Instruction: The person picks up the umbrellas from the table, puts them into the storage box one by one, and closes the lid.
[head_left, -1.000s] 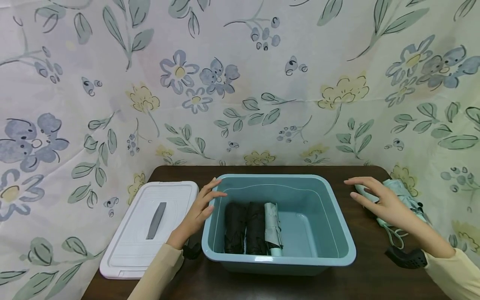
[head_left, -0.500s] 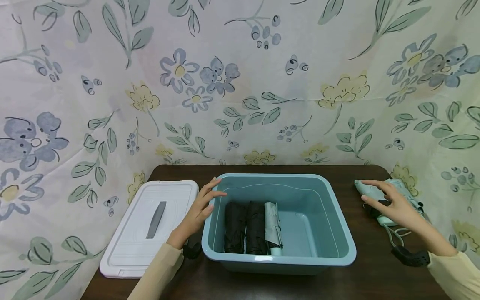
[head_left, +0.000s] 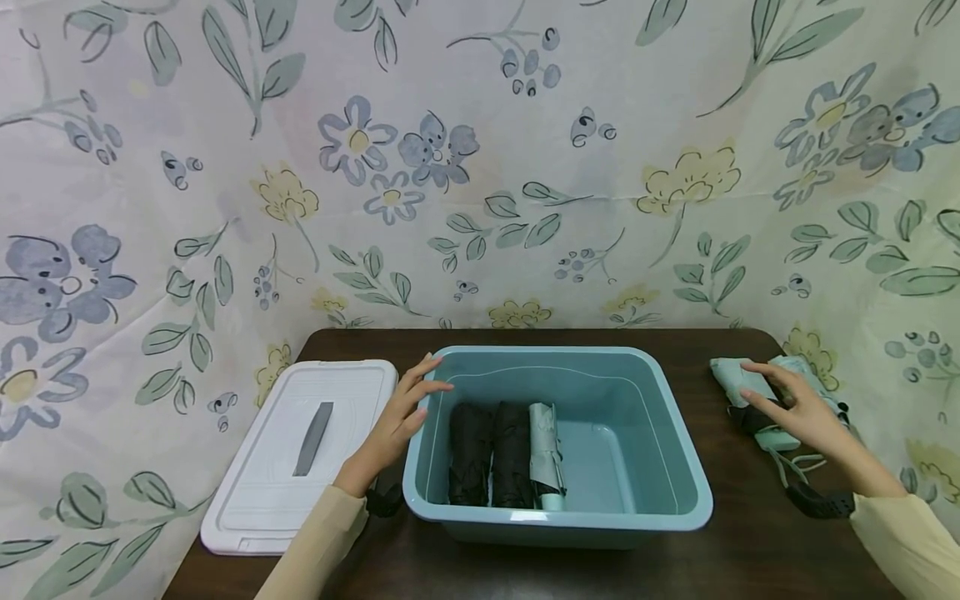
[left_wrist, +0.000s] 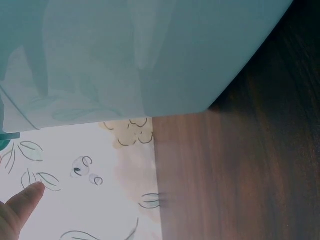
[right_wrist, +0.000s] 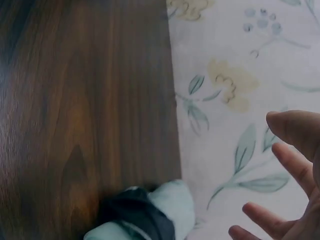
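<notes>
A blue-green plastic bin (head_left: pixel 558 519) stands in the middle of the head view. Side by side inside it lie two black folded umbrellas (head_left: pixel 469 454) and a pale green folded umbrella (head_left: pixel 545 446). My left hand (head_left: pixel 393 425) is at the bin's left rim, fingers spread; whether they touch it I cannot tell. My right hand (head_left: pixel 810 421) hovers over a mint folded umbrella (head_left: pixel 738 377) with a dark band and cord loop. Its thumb and fingers are apart, holding nothing. Behind that hand, a second mint umbrella (head_left: pixel 798 367) is partly hidden.
A white lid (head_left: pixel 262 467) with a grey handle lies left of the bin. The dark wooden table (head_left: pixel 735 533) ends at a floral cloth (head_left: pixel 525 167) hanging behind and beside it.
My right hand has moved rightward over the mint umbrella, uncovering more of its left end. The left hand and the bin have stayed put.
</notes>
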